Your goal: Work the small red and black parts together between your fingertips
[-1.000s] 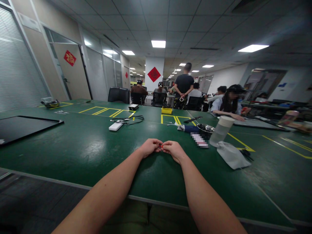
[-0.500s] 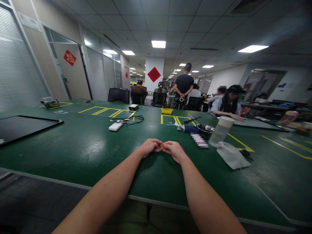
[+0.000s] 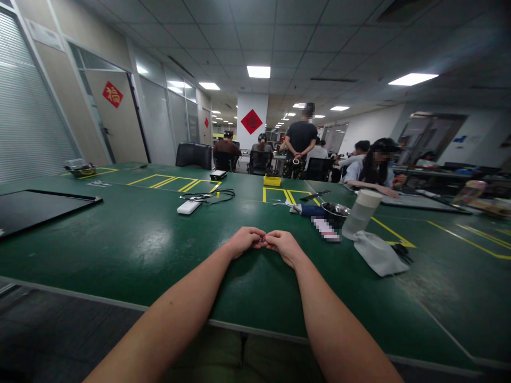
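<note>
Over the green table [image 3: 159, 271], just ahead of me, my left hand [image 3: 244, 242] and my right hand [image 3: 282, 244] meet at the fingertips. Both hands are closed in a pinch around a small object [image 3: 262, 241] between them. Fingers cover most of it; only a tiny dark and pale bit shows, too small to name. My forearms reach in from the front edge of the table.
A white power bank [image 3: 189, 206] with a black cable lies beyond my hands. To the right are a metal bowl [image 3: 336, 210], a translucent bottle [image 3: 361, 214] and a white pouch [image 3: 380, 252]. A black panel [image 3: 43, 210] lies left. A co-worker [image 3: 377, 165] sits at right.
The red and orange colours seen between my fingertips half a second ago no longer show. My hands have stayed in nearly the same place; the view has shifted very slightly.
</note>
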Motion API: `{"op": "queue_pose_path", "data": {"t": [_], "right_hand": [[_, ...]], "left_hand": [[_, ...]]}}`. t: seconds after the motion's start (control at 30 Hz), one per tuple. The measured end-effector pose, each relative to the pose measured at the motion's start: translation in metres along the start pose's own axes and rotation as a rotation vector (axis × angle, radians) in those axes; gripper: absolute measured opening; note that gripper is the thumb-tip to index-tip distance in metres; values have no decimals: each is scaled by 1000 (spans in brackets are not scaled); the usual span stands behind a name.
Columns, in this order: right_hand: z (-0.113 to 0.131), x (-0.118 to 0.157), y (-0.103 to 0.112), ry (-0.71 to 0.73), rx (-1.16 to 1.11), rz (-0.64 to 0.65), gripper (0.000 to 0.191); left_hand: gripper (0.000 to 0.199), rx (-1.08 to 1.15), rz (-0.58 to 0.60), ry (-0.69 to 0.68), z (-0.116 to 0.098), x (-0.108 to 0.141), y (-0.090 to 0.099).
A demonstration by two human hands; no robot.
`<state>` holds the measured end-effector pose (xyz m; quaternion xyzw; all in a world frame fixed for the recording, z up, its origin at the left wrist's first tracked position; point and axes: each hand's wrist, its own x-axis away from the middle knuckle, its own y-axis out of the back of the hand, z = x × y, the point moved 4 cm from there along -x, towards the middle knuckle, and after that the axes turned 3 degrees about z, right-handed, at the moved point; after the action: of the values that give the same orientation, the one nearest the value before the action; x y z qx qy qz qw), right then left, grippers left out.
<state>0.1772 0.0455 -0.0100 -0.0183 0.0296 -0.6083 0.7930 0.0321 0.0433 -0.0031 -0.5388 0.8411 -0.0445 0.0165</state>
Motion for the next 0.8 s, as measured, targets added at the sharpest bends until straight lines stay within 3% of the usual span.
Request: {"op": "queue_pose_path", "data": {"t": [0.33,0.63,0.8], "right_hand": [[3,1,1,-41,-60,9,12],[3,3,-2,-11,-11,3,12],[2,2,0,4,-25,6,15]], "left_hand": [[30,79,-8,27,2,-2,2],[22,-78,22,-82,0,0,0],[20,1,13,-20,0,1,-1]]}}
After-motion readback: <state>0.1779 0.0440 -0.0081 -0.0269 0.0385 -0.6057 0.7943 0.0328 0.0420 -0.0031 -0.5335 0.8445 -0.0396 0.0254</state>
